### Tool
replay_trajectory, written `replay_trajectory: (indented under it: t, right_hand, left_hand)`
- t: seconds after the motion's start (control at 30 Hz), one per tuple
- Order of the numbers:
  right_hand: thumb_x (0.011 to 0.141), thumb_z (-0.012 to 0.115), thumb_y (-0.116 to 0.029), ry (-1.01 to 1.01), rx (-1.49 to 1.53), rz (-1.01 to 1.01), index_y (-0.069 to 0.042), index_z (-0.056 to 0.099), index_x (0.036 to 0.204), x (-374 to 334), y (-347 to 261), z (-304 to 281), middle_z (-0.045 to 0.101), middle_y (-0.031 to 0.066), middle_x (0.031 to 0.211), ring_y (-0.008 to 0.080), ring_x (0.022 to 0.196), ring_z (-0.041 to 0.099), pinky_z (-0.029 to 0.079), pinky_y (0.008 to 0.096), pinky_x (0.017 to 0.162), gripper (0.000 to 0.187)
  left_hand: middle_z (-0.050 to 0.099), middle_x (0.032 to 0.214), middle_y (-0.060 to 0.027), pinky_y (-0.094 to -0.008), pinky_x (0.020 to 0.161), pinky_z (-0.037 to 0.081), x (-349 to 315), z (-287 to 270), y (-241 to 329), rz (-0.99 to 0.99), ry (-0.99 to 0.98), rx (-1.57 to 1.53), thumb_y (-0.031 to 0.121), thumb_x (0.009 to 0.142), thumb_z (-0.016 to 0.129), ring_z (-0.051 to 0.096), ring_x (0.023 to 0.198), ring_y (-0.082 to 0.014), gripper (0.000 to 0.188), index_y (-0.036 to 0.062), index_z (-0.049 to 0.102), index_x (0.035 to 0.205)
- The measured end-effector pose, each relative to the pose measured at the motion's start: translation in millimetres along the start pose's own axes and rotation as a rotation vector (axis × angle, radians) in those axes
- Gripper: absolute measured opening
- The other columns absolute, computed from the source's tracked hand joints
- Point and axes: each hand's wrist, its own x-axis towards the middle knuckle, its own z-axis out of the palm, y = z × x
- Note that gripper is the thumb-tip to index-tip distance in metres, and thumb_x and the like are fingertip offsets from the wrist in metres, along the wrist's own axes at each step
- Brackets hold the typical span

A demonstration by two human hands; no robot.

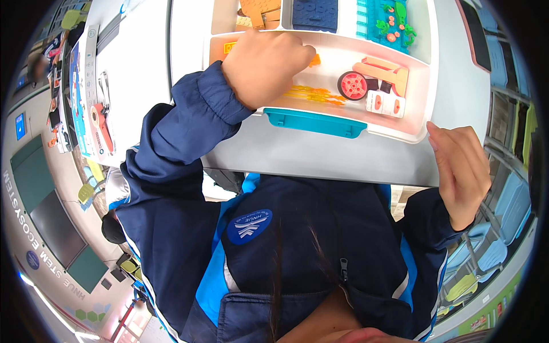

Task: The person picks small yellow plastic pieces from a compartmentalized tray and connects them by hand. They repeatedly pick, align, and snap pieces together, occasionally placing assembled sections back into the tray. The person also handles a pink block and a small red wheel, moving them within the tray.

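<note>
A white compartment tray [420, 127] holds coloured building pieces. My left hand [266, 67] reaches over its long front compartment, fingers curled downward. Its fingertips are hidden, so what they hold, if anything, I cannot make out. Small orange pieces [315, 60] lie beside this hand, and yellow-orange flame-shaped pieces [317, 96] lie just below it. Further right are a black wheel with a pink hub [353, 86], a salmon-coloured angled piece [394, 74] and a white piece with red marks [386, 104]. My right hand [460, 171] is at the tray's front right corner, fingers loosely extended and holding nothing visible.
Back compartments hold orange bricks [260, 12], dark blue plates [315, 15] and teal plates with green and coral pieces [389, 26]. A teal latch [316, 124] sits on the tray's front. A printed box [94, 108] stands left; a dark-screened device [476, 34] lies right.
</note>
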Motion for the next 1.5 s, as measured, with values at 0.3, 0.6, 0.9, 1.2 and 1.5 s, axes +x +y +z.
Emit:
replay_trajectory:
  t: [0.3,0.6,0.9,1.2,1.5]
  right_hand:
    - [0.069,0.067,0.008,0.019,0.020,0.020,0.008,0.067,0.092,-5,-2,1,0.063,0.0164,0.079,0.0283,0.068,0.058,0.046,0.0327,0.057,0.022]
    - [0.076,0.069,0.000,0.079,-0.033,0.097,0.000,0.071,0.100,4,24,11,0.062,0.0162,0.119,0.0298,0.102,0.058,0.048,0.0357,0.081,0.025]
    - [0.085,0.064,-0.007,0.122,0.096,0.155,-0.002,0.068,0.109,47,76,6,0.062,0.0126,0.121,0.0222,0.107,0.059,0.047,0.0310,0.083,0.024]
    - [0.093,0.060,-0.029,0.046,0.289,0.262,-0.015,0.062,0.126,151,179,40,0.053,0.0083,0.123,0.0180,0.099,0.056,0.047,0.0269,0.082,0.036]
    - [0.096,0.051,-0.027,0.088,0.241,0.156,-0.009,0.067,0.104,131,173,66,0.051,0.0217,0.126,0.0363,0.118,0.051,0.045,0.0393,0.093,0.026]
  left_hand:
    - [0.068,0.095,-0.0037,-0.0310,0.062,0.054,-12,-1,-3,0.077,0.125,-0.115,0.015,0.079,0.071,0.067,0.073,-0.0228,0.028,0.0130,0.070,0.106]
    - [0.060,0.079,-0.0036,-0.0343,0.058,0.049,2,2,-8,0.220,0.056,-0.254,0.017,0.072,0.073,0.063,0.070,-0.0228,0.023,0.0102,0.066,0.093]
    - [0.062,0.075,-0.0059,-0.0294,0.051,0.046,-65,-50,-2,-0.118,0.293,-0.491,0.013,0.082,0.069,0.060,0.056,-0.0215,0.018,0.0058,0.065,0.098]
    - [0.057,0.073,-0.0061,-0.0196,0.049,0.040,-98,7,84,-1.290,0.668,-1.417,0.021,0.095,0.059,0.052,0.055,-0.0084,0.057,0.0033,0.023,0.136]
    - [0.058,0.096,-0.0148,-0.0229,0.046,0.050,-89,18,72,-1.090,0.695,-1.481,0.012,0.089,0.064,0.059,0.061,-0.0135,0.069,0.0030,0.017,0.138]
